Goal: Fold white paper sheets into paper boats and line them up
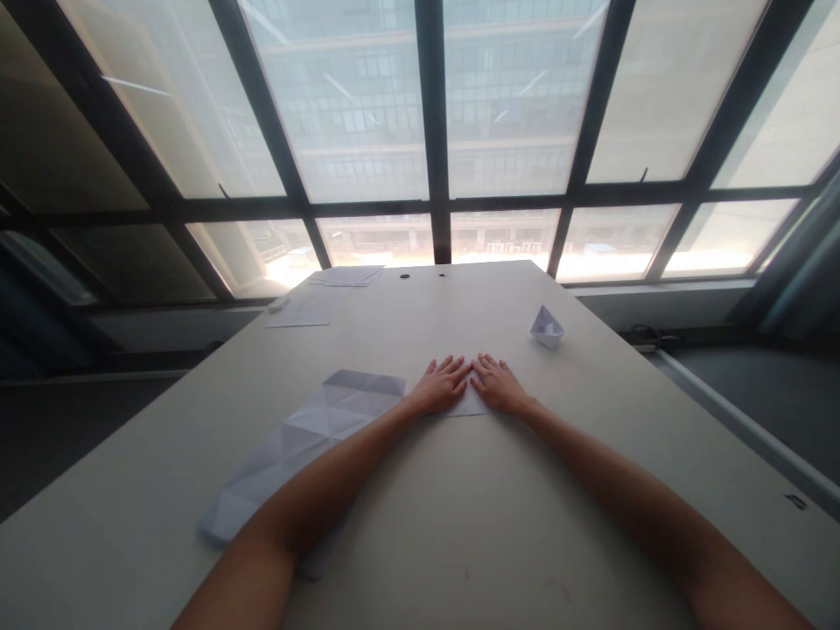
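Both of my hands rest flat on a white sheet of paper [470,404] in the middle of the table. My left hand [444,383] covers its left part, fingers stretched out and a little spread. On the right part lies my right hand [496,383], also flat, its fingers pointing forward. The two thumbs and forefingers come close together over the paper. Much of the sheet is hidden, so its full shape cannot be made out. Under and beside my left forearm spreads a large creased sheet of paper [308,429] with a pattern of triangular folds.
A small folded paper boat [547,328] stands at the right, beyond my right hand. Flat paper sheets [308,308] lie at the far left of the white table [420,525]. Two dark round spots mark the far end, before large windows [367,96].
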Demonstrator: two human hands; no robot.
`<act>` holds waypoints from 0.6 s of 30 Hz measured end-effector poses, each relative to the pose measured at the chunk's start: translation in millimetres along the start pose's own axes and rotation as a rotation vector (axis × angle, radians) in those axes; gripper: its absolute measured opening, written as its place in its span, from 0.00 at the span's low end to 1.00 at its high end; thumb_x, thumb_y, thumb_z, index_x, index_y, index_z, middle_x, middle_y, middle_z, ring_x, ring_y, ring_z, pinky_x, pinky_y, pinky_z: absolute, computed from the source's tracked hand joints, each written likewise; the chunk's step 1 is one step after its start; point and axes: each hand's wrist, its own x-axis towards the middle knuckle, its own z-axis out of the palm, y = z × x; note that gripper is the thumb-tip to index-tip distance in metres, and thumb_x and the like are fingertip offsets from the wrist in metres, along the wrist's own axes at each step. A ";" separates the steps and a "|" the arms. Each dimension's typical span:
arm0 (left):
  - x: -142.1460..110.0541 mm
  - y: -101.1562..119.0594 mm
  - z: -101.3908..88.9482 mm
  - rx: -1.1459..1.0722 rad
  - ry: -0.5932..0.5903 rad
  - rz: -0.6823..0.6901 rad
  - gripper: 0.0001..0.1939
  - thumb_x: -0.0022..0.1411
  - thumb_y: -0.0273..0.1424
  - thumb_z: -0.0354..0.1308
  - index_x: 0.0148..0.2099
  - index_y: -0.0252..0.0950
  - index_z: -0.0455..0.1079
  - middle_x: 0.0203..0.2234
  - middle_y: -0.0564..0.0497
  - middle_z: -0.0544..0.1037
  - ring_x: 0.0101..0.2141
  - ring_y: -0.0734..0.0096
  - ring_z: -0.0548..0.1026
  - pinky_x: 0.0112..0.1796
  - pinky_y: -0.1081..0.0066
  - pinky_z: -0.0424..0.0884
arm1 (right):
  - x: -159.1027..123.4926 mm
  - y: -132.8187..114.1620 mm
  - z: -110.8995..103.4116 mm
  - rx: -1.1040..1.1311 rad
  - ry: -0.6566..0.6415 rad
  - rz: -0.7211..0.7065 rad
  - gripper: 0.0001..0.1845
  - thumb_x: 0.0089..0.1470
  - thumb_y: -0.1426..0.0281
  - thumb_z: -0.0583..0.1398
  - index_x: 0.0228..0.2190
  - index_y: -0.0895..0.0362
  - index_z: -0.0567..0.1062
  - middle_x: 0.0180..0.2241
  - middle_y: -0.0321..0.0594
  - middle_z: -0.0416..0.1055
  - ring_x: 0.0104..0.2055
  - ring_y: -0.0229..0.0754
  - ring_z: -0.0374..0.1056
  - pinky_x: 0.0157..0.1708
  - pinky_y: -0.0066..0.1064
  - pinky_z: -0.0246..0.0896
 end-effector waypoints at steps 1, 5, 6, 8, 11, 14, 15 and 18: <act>0.0 0.2 -0.2 0.000 -0.002 0.000 0.29 0.74 0.43 0.37 0.73 0.47 0.45 0.71 0.50 0.47 0.70 0.56 0.45 0.65 0.46 0.42 | 0.0 0.3 -0.6 0.002 -0.004 -0.003 0.32 0.67 0.58 0.46 0.67 0.60 0.56 0.70 0.51 0.46 0.72 0.50 0.39 0.68 0.47 0.32; 0.4 -0.4 -0.1 -0.005 -0.005 -0.001 0.29 0.74 0.43 0.37 0.74 0.46 0.45 0.71 0.50 0.47 0.70 0.56 0.44 0.65 0.46 0.42 | -0.7 0.6 -2.3 0.004 -0.010 -0.009 0.32 0.67 0.58 0.46 0.67 0.59 0.56 0.70 0.51 0.46 0.72 0.49 0.38 0.68 0.47 0.32; 0.6 -0.7 0.2 -0.009 -0.005 -0.001 0.30 0.74 0.43 0.37 0.74 0.46 0.44 0.71 0.50 0.47 0.70 0.56 0.44 0.65 0.45 0.42 | -0.9 0.4 -2.4 0.003 -0.009 -0.008 0.32 0.67 0.58 0.46 0.67 0.59 0.56 0.70 0.51 0.45 0.72 0.49 0.38 0.68 0.47 0.32; 0.9 -1.3 0.7 -0.018 -0.005 0.004 0.30 0.74 0.44 0.37 0.74 0.45 0.44 0.71 0.50 0.48 0.70 0.56 0.44 0.65 0.45 0.42 | -1.2 0.0 -2.6 0.004 -0.009 -0.006 0.32 0.67 0.58 0.46 0.67 0.59 0.56 0.70 0.51 0.45 0.72 0.50 0.38 0.68 0.47 0.32; 0.9 -1.5 0.8 -0.029 -0.003 0.016 0.30 0.74 0.43 0.36 0.74 0.44 0.43 0.71 0.50 0.48 0.70 0.58 0.44 0.65 0.44 0.41 | -1.5 -0.4 -2.7 0.008 -0.006 -0.008 0.32 0.67 0.58 0.46 0.67 0.60 0.56 0.70 0.52 0.45 0.72 0.51 0.39 0.68 0.47 0.32; 0.4 -0.9 0.1 -0.030 -0.008 0.016 0.30 0.74 0.43 0.36 0.74 0.44 0.43 0.71 0.50 0.48 0.70 0.59 0.44 0.65 0.45 0.40 | -1.7 -0.3 -3.1 0.012 -0.005 -0.012 0.32 0.68 0.58 0.47 0.67 0.59 0.56 0.70 0.53 0.45 0.72 0.50 0.39 0.68 0.47 0.32; 0.3 -0.8 -0.1 -0.029 -0.009 0.015 0.30 0.74 0.43 0.36 0.74 0.44 0.43 0.71 0.50 0.48 0.70 0.59 0.44 0.65 0.45 0.40 | -1.8 -0.2 -3.4 0.013 -0.007 -0.014 0.32 0.68 0.58 0.47 0.67 0.58 0.56 0.70 0.52 0.45 0.72 0.50 0.38 0.68 0.47 0.31; 0.1 -0.8 -0.1 -0.028 -0.009 0.014 0.30 0.74 0.42 0.37 0.74 0.44 0.43 0.71 0.50 0.48 0.70 0.59 0.44 0.65 0.45 0.40 | -2.3 0.1 -4.1 0.017 -0.013 -0.024 0.31 0.67 0.58 0.47 0.67 0.56 0.56 0.70 0.52 0.44 0.72 0.49 0.38 0.68 0.47 0.31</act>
